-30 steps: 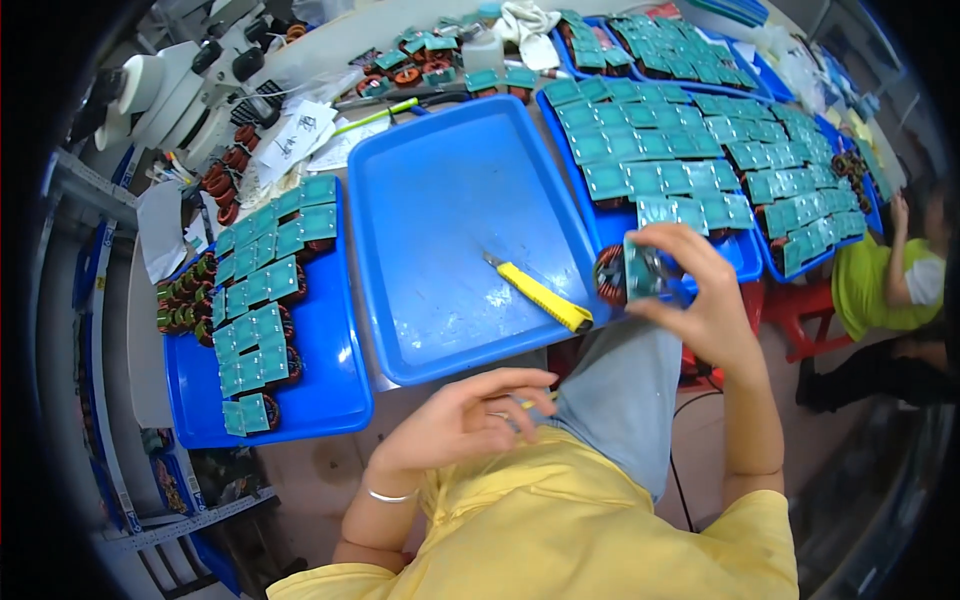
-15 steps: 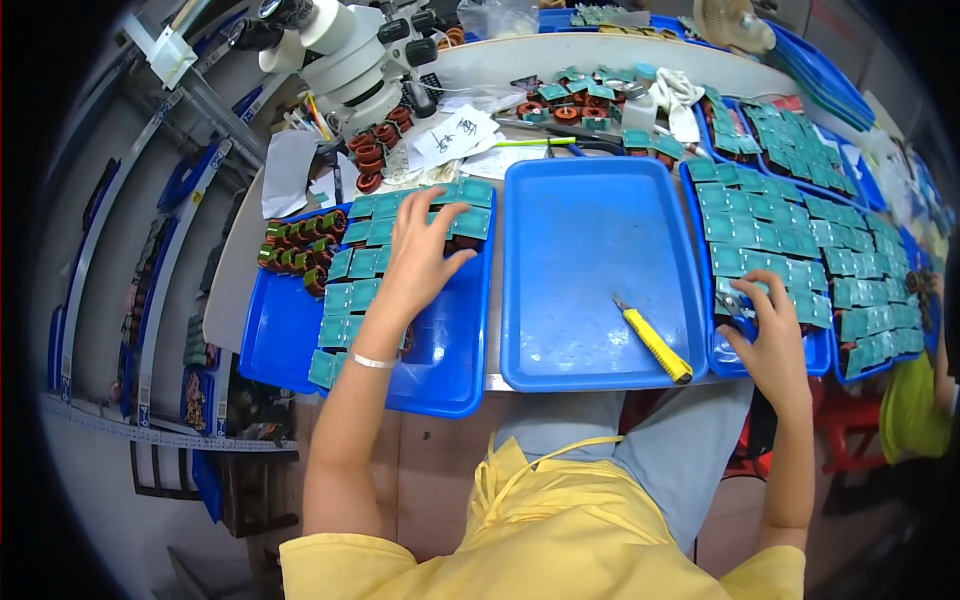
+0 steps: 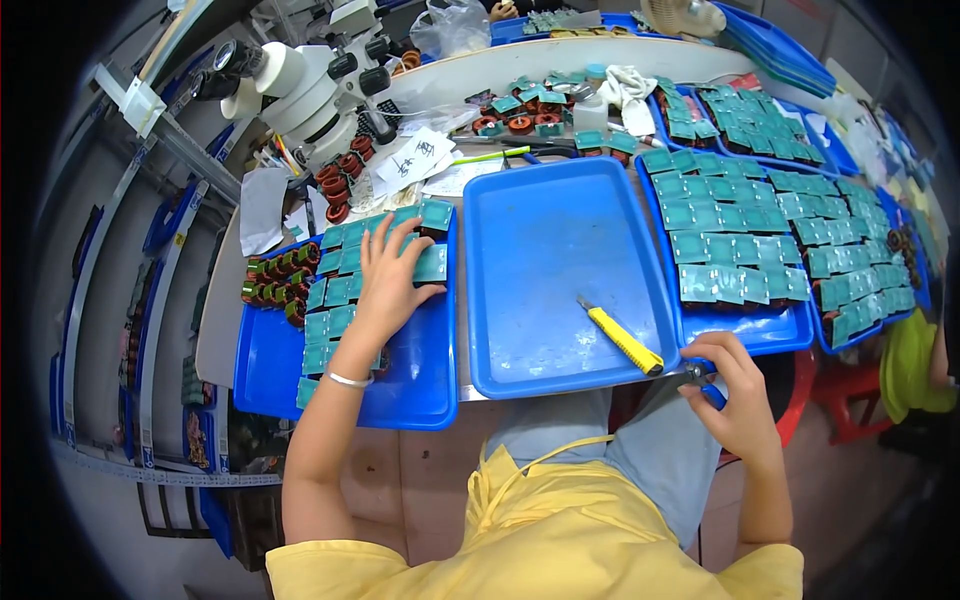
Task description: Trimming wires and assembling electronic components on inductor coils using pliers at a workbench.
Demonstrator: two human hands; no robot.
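Note:
My left hand [image 3: 392, 285], fingers spread, lies over the rows of coils topped with green square plates [image 3: 322, 325] in the left blue tray [image 3: 415, 375]. Whether its fingertips touch the coils, I cannot tell. By the front edge of the right blue tray [image 3: 745, 335], my right hand [image 3: 740, 400] is closed around blue-handled pliers [image 3: 712, 392], whose jaws point toward the middle. Between the two hands, a yellow utility knife [image 3: 625, 342] rests aslant in the middle blue tray [image 3: 560, 240].
More green-plated coils [image 3: 720, 217] fill the right tray. Bare wound coils [image 3: 275, 278] sit at the left tray's far corner. A microscope [image 3: 300, 95], papers [image 3: 415, 158] and a white cloth [image 3: 628, 95] stand or lie behind. Metal shelving [image 3: 110, 270] rises at left.
My right hand has drawn the pliers out of the right tray, toward me and past its front edge. The left hand stays over the same coils. The view has shifted, moving the trays leftward.

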